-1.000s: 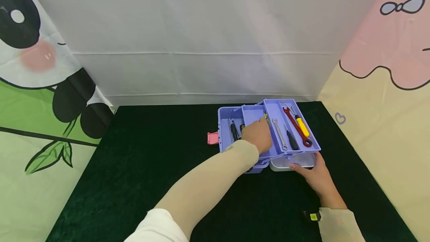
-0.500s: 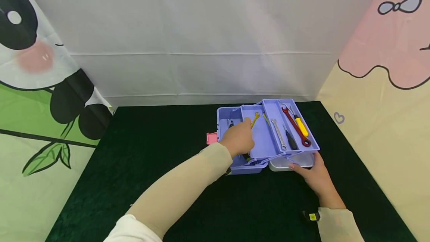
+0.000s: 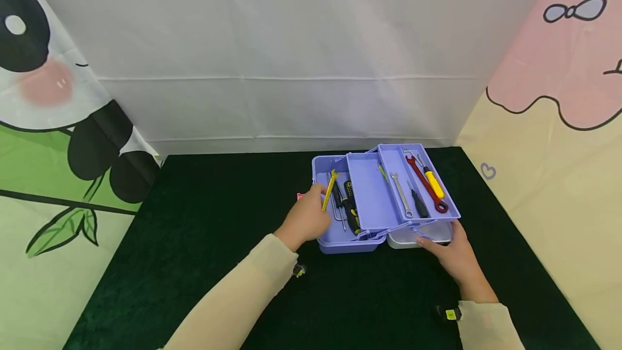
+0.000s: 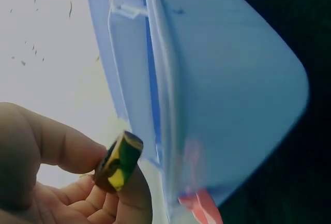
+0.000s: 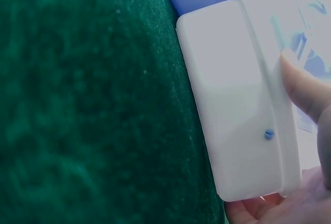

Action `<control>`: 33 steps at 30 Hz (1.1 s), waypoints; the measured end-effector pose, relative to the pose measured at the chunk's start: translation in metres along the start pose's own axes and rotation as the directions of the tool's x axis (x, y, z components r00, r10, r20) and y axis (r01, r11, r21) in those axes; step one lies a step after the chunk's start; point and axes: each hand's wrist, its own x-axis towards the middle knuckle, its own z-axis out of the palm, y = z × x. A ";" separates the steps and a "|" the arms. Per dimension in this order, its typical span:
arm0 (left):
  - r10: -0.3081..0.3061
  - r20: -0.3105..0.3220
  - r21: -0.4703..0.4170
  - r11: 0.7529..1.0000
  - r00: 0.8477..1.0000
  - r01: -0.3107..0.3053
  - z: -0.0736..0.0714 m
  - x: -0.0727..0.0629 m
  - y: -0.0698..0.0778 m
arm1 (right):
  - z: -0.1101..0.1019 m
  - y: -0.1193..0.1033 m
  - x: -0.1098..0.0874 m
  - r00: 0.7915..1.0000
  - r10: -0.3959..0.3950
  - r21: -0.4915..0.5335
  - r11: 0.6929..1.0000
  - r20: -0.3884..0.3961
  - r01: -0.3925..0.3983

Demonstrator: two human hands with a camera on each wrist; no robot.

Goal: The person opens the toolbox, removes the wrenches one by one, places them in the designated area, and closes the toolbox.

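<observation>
My left hand (image 3: 305,219) pinches a yellow wrench (image 3: 331,188), its open end pointing up, over the left side of a lavender toolbox (image 3: 352,249). In the left wrist view the wrench's near end (image 4: 120,164) shows between thumb and fingers, beside the box's outer wall (image 4: 238,79). My right hand (image 3: 459,261) grips the toolbox's whitish lid (image 5: 227,105) at its outer end, the thumb over the rim and fingers beneath. The box stands unfolded, its trays spread to the right. Black-handled tools (image 3: 351,215) and a hex key lie in its deep left compartment.
The right tray holds a red wrench (image 3: 427,185), a yellow-handled screwdriver (image 3: 434,182), a silver wrench (image 3: 401,194) and a dark-handled tool (image 3: 419,203). A thin green-yellow tool (image 3: 383,172) lies left of them. Dark green cloth (image 3: 233,204) covers the table; a white curtain (image 3: 291,58) hangs behind.
My left hand has lifted the yellow wrench out of the middle tray and moved left with it to the deep compartment's left side. My right hand stays on the lid.
</observation>
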 end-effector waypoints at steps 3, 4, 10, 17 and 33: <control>-0.015 -0.041 -0.056 0.998 0.999 0.013 -0.007 -0.004 -0.015 | 0.001 0.000 0.001 1.000 -0.004 0.002 1.000 0.000 0.004; -0.020 -0.056 -0.073 0.997 0.998 0.016 -0.010 -0.005 -0.020 | 0.001 0.000 0.001 1.000 -0.005 0.004 1.000 0.000 0.005; -0.076 -0.150 -0.110 0.992 0.986 0.059 -0.021 -0.006 -0.049 | 0.001 0.003 0.003 1.000 -0.004 0.009 1.000 0.002 0.004; -0.187 -0.224 -0.075 0.982 0.956 0.175 -0.028 -0.002 -0.071 | 0.001 0.004 0.002 1.000 -0.002 0.009 1.000 0.000 0.002; -0.351 -0.157 -0.051 0.936 0.923 0.347 -0.027 0.024 -0.099 | 0.001 0.006 0.003 1.000 0.014 0.000 1.000 0.009 -0.014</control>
